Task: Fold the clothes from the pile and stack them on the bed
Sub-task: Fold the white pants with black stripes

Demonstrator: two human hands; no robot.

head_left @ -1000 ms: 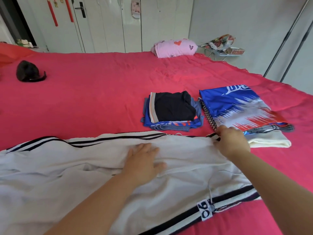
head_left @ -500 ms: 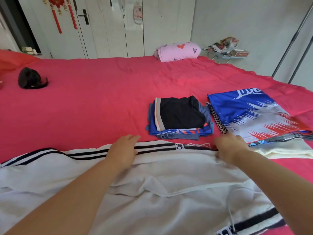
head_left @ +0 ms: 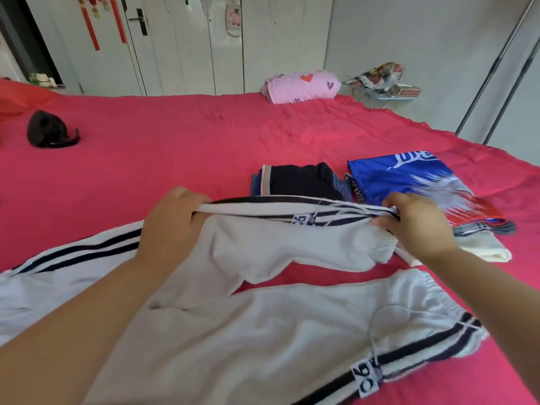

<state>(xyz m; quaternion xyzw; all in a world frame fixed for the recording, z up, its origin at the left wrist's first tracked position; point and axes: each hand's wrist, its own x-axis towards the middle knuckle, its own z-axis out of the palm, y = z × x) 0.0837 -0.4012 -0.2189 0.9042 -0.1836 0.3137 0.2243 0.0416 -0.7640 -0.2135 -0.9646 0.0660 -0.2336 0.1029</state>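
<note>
Gripping the striped side edge of the white trousers (head_left: 263,331), the left hand (head_left: 172,226) has its fingers (head_left: 187,197) curled tightly round the fabric, with the black-and-white band coming out of the closed fist. The right hand (head_left: 420,226) pinches the same striped edge further along, its fingers bent and pressed together over the cloth near a small numbered tag. Between the two hands the edge is pulled into a taut, nearly level line, raised a little above the bed (head_left: 175,147), and the cloth below it hangs in loose folds. The rest of the trousers lies flat on the red bedcover nearer the camera, with the gathered waistband, a thin white drawstring and a second numbered tag to the right, while a striped leg trails off to the left. Just beyond the held edge sit a dark folded stack (head_left: 301,179) and, beside it, a blue jersey stack (head_left: 409,179) resting on a cream cloth (head_left: 491,249). Far across the bed lie a pink bundle (head_left: 304,86) and a black item (head_left: 48,130).
</note>
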